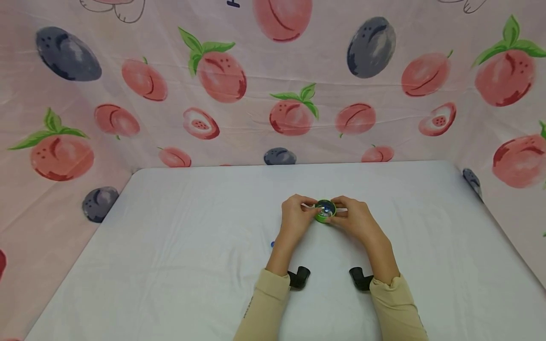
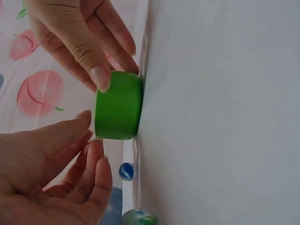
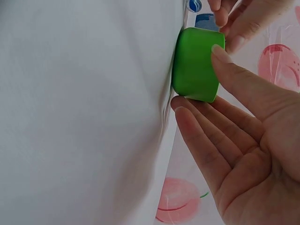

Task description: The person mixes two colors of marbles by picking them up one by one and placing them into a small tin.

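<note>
Head view: at the centre of the white table, the left hand and right hand flank a small green cup, fingertips curled against its sides.

Left wrist view: the cup sits mid-frame; a blue marble lies below it.

Right wrist view: the cup is upper right, the right thumb on its rim, the other fingers straight.

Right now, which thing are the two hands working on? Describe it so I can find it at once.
On the white table, look just past the middle, where the left hand and right hand meet. Between them sits a small round green cup. It is the only bright green item; the marbles nearby are smaller.
</note>
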### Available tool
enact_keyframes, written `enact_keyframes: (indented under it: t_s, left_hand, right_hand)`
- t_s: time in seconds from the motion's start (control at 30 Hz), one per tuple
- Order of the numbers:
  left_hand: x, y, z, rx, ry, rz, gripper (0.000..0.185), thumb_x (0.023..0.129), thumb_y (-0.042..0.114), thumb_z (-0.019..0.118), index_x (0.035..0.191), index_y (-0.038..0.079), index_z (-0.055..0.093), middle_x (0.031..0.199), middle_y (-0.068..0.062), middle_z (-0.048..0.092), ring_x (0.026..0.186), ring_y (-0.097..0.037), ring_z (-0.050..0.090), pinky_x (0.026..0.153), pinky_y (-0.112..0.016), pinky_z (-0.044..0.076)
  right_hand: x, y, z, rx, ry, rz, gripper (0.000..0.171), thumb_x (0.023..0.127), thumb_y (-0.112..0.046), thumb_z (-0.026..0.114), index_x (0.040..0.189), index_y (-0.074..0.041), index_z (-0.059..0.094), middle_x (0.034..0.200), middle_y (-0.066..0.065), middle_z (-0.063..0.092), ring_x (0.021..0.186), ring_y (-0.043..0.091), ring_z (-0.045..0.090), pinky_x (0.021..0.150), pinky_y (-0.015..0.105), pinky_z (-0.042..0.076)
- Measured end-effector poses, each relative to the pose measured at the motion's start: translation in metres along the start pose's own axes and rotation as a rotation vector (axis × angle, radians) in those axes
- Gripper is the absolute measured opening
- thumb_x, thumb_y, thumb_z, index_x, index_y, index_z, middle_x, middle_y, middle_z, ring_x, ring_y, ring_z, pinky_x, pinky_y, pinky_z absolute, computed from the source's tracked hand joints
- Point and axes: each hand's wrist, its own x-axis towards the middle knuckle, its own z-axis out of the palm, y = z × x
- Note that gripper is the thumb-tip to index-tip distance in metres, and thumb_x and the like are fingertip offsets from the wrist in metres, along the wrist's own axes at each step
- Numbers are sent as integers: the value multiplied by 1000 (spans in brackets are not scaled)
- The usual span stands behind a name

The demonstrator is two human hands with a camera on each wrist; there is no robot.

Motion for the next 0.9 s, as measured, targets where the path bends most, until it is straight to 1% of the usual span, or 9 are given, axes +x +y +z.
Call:
enact_keyframes:
  t_s: [0.13, 0.23, 0.33, 0.47, 0.6, 0.8, 0.9]
  left_hand:
    - [-1, 4, -6, 12, 10, 24, 18, 84, -1, 86, 101, -6, 81, 98, -18, 75, 81, -27, 74, 63, -19, 52]
    - [-2, 8, -12, 32, 15, 36, 19, 86, 2, 86, 103, -5, 81, 100, -18, 75, 83, -29, 74, 66, -23, 55]
    - [-3, 11, -19, 34, 17, 20, 19, 88, 4, 84, 105, -4, 81, 103, -17, 75, 86, -29, 74, 67, -24, 55]
    - [-5, 14, -28, 25, 24, -8, 20, 89, 4, 84, 107, -4, 80, 104, -16, 74, 87, -29, 73, 67, -23, 54]
    - [-8, 14, -39, 34, 23, 4, 20, 89, 5, 84, 107, -4, 81, 104, -16, 75, 88, -29, 73, 69, -25, 56]
    - [-20, 11, -58, 59, 43, -19, 19, 90, 6, 83, 108, -2, 81, 105, -15, 75, 89, -29, 73, 70, -30, 57]
    - [-27, 8, -64, 77, 48, -36, 20, 90, 6, 84, 107, -2, 81, 104, -15, 75, 88, -28, 72, 69, -29, 56]
  right_hand:
    - [-1, 1, 0, 7, -1, 4, 46, 93, -6, 80, 132, 11, 62, 134, 31, 66, 118, 44, 70, 101, 54, 55]
    - [-2, 1, 1, 16, -4, 16, 47, 93, -6, 80, 133, 11, 62, 134, 31, 65, 119, 44, 70, 102, 54, 55]
    - [-2, 1, 1, 12, -6, 26, 48, 93, -6, 81, 133, 11, 61, 134, 31, 66, 119, 44, 70, 102, 54, 54]
    - [-4, 2, 2, 12, -3, 25, 50, 92, -7, 81, 134, 12, 61, 133, 31, 66, 118, 43, 71, 102, 54, 54]
    - [-4, 1, 2, 24, -2, 21, 50, 92, -7, 81, 134, 12, 61, 133, 31, 67, 117, 42, 71, 101, 53, 55]
    - [0, 0, 2, 26, -7, 30, 50, 93, -5, 80, 135, 11, 60, 135, 31, 66, 120, 42, 70, 102, 52, 55]
    - [0, 0, 1, 20, -13, 45, 50, 94, -6, 79, 136, 11, 59, 136, 30, 65, 122, 42, 69, 103, 52, 54]
